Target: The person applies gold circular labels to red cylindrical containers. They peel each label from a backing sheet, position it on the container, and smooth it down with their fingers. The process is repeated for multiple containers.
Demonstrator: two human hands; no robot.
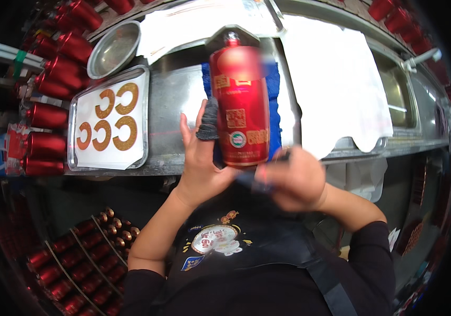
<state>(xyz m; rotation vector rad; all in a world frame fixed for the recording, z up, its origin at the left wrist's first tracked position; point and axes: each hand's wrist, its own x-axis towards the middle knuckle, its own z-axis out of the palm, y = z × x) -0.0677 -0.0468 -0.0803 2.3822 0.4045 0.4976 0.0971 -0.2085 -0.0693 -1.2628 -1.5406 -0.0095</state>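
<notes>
My black sleeves pushed to the elbows, dark apron with printed badge (215, 239), grey finger cot (208, 122) on left grip.

The right hand (291, 179) is basically a smear, motion blur all over, so you can't tell the fingers apart or see how it grips. Something dark and thin sticks out of it near the bottle's base, too blurry to name. The red bottle (240, 105) has a blurred patch across its upper part, and its lower left edge sits behind the left hand (202, 152). One finger there wears a dark cover, material unclear. The blue cloth (274, 100) is mostly hidden behind the bottle. Red bottles in the crate (86, 263), lower left of the frame, fade into darkness, and the row at the upper left is cut off at the rim.
</notes>
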